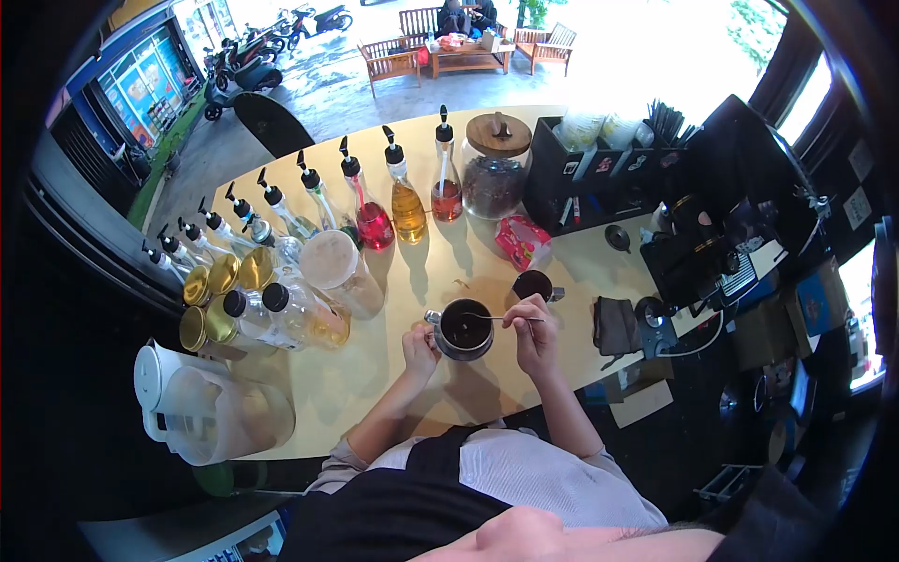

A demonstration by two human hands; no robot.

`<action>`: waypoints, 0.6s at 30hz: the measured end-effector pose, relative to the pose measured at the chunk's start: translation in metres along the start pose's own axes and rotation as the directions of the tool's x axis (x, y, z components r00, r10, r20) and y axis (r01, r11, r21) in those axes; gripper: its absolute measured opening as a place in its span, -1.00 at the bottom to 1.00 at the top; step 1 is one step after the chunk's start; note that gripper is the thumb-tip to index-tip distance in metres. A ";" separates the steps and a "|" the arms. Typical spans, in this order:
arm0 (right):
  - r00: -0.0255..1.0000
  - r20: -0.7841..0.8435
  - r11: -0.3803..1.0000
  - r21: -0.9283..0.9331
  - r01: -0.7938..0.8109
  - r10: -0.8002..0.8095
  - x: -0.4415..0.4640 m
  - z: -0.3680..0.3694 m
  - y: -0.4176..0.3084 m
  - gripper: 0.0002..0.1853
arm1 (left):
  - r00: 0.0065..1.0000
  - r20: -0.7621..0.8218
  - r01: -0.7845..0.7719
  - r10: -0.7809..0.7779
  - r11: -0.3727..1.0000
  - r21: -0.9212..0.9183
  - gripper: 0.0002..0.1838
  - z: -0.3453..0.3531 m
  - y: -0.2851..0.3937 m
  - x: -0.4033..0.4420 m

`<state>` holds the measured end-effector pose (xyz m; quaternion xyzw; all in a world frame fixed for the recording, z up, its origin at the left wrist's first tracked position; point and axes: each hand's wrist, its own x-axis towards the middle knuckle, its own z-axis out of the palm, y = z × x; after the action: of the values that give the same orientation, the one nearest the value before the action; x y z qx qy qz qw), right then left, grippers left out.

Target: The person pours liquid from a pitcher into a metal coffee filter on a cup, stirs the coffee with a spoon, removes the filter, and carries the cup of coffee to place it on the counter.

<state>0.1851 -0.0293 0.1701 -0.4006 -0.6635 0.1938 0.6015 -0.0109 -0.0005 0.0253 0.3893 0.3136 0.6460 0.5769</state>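
The cup (461, 355) stands upright on the table (393, 384), between the fingers of the two hands. The left hand (421, 353) has its fingers curled at the near left side of the cup; whether they grip the wall, hook the handle (433, 317) or only rest against it is not possible to tell. The right hand (534, 342) pinches a thin spoon (491, 317) between thumb and fingertips, with its tail end projecting to the right of the fingers and its other end reaching over the cup.

Handling, by judgement: the cup looks like metal, so expect a stiff, smooth wall that resists breakage but may slip if wet. Its weight depends largely on the dark liquid (463, 331) inside; keep it level. Take hold at the handle, just beyond the left fingertips, or brace the side wall with the left fingers. The spoon appears light and rigid; hold it by the upper shank, clear of the rim.

Visibility limits: the spoon's lower end is lost in the dark contents, and the depth of these cannot be read. Pale specks on the surface may be glare or foam. A second cup (533, 285), just beyond the right fingers, is partly covered by them.
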 end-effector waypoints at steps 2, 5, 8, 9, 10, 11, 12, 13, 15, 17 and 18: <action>1.000 -0.002 0.999 -0.043 0.027 -0.027 0.000 -0.001 -0.002 -0.80 | 1.000 -0.010 -0.006 0.007 1.000 0.029 -0.45 -0.003 -0.005 0.001; 0.998 0.019 0.995 -0.074 0.068 -0.067 -0.001 -0.002 -0.001 -0.91 | 0.999 -0.031 -0.010 0.012 0.998 0.058 -0.46 -0.004 -0.007 0.002; 0.997 0.027 0.996 -0.057 0.071 -0.070 -0.003 -0.003 0.001 -0.97 | 0.999 -0.040 0.013 -0.012 0.999 0.031 -0.48 -0.004 -0.005 0.002; 0.998 0.015 0.997 -0.047 0.066 -0.066 -0.004 -0.003 0.002 -0.96 | 0.999 -0.039 0.027 -0.027 1.000 0.007 -0.48 -0.002 -0.001 0.002; 0.998 0.015 0.997 -0.045 0.062 -0.062 -0.003 -0.003 0.004 -0.96 | 0.999 -0.040 0.030 -0.030 0.999 0.010 -0.48 0.000 0.002 0.002; 0.995 0.017 0.992 -0.079 0.099 -0.098 -0.002 -0.003 0.005 -0.95 | 0.999 -0.030 0.042 -0.042 0.999 -0.011 -0.48 0.002 0.006 0.001; 0.991 0.022 0.984 -0.116 0.133 -0.131 -0.001 -0.004 0.005 -0.93 | 0.998 -0.018 0.056 -0.057 0.998 -0.033 -0.48 0.005 0.008 0.000; 0.992 0.020 0.985 -0.120 0.123 -0.122 -0.001 -0.004 0.004 -0.93 | 0.998 -0.018 0.066 -0.067 0.997 -0.033 -0.48 0.005 0.007 -0.001; 0.986 0.072 0.982 -0.106 0.155 -0.148 0.001 -0.004 0.002 -0.92 | 0.997 -0.064 0.035 -0.033 0.999 0.035 -0.46 0.004 0.005 0.000; 0.985 0.064 0.982 -0.092 0.167 -0.161 0.000 -0.007 0.003 -0.91 | 0.996 -0.087 0.025 -0.018 0.997 0.078 -0.45 0.000 0.001 0.001; 0.982 0.061 0.980 -0.075 0.183 -0.179 -0.002 -0.009 0.003 -0.91 | 0.993 -0.114 0.009 0.004 0.993 0.120 -0.44 -0.001 0.001 0.001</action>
<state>0.1942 -0.0306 0.1684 -0.3570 -0.7205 0.1221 0.5818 -0.0122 0.0002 0.0252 0.3854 0.3847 0.6464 0.5344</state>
